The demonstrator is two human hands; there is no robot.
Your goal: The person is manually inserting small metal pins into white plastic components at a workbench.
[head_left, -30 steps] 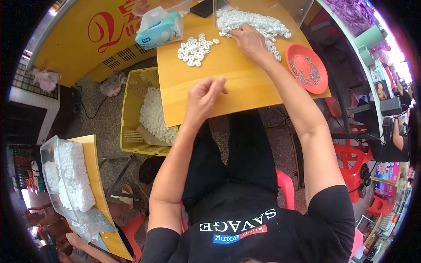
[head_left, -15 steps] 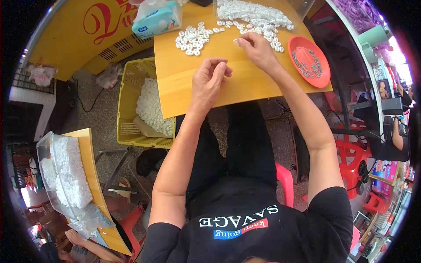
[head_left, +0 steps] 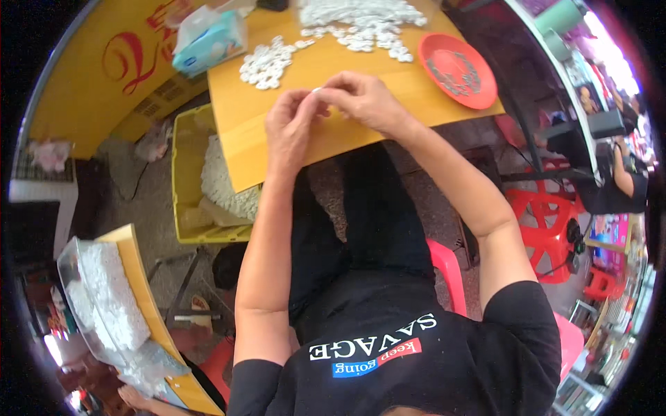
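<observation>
At the far left, low in the view, a clear tray [head_left: 104, 305] lies heaped with white foam-like bits, resting against a yellow board [head_left: 149, 305]. Further up, a yellow crate [head_left: 186, 180] stands on the floor just beside the counter's left edge, with more of the white material piled inside it. Above the crate, near the counter's far left corner, lies a pale blue tissue pack [head_left: 208, 38].

The counter [head_left: 388, 83] is a yellow-orange wooden top. On it, just right of the tissue pack, sits a small heap of white pieces [head_left: 267, 62]. The left hand [head_left: 290, 125] hangs over the counter's near part, fingers curled inward, thumb and forefinger pinched on a small white piece [head_left: 317, 90]. The right hand [head_left: 364, 100] meets it from the other side, its fingertips closed on the same piece, so both hands grip it together above the counter's middle, well short of the heaps.

Behind the hands, along the far edge, spreads a large pile of white pieces [head_left: 361, 21]. To its right, near the counter's right edge, lies a red plate [head_left: 458, 69] carrying a scatter of small dark-grey bits. Past the counter on the right stands a red plastic stool [head_left: 544, 222].
</observation>
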